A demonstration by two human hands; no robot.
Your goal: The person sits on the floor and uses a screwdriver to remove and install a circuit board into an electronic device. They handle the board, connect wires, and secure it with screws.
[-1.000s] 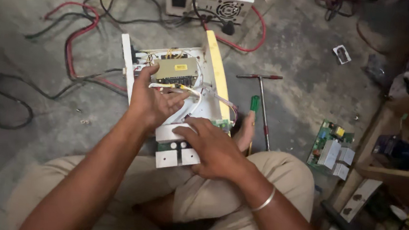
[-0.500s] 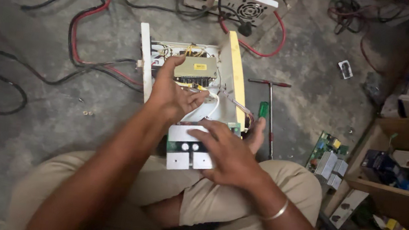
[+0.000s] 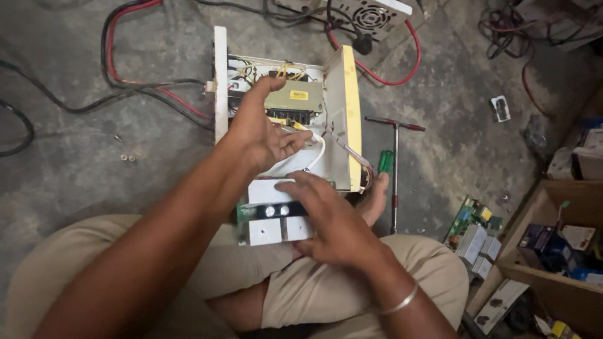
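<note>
Casing [image 3: 344, 115], cream and opened, lies at upper centre with transformer [image 3: 292, 102] and wiring exposed; its circuit board [image 3: 269, 221] sits half out at centre, not yet freed. Left hand [image 3: 258, 127] reaches inside, fingers spread, gripping nothing; right hand [image 3: 330, 218] presses flat on the board.

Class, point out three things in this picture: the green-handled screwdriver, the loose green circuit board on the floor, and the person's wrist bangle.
green-handled screwdriver [image 3: 385, 161], head view, on its green handle.
loose green circuit board [image 3: 471, 214], head view, on its green upper part.
wrist bangle [image 3: 401, 301], head view, on the metal band across the right wrist.
</note>
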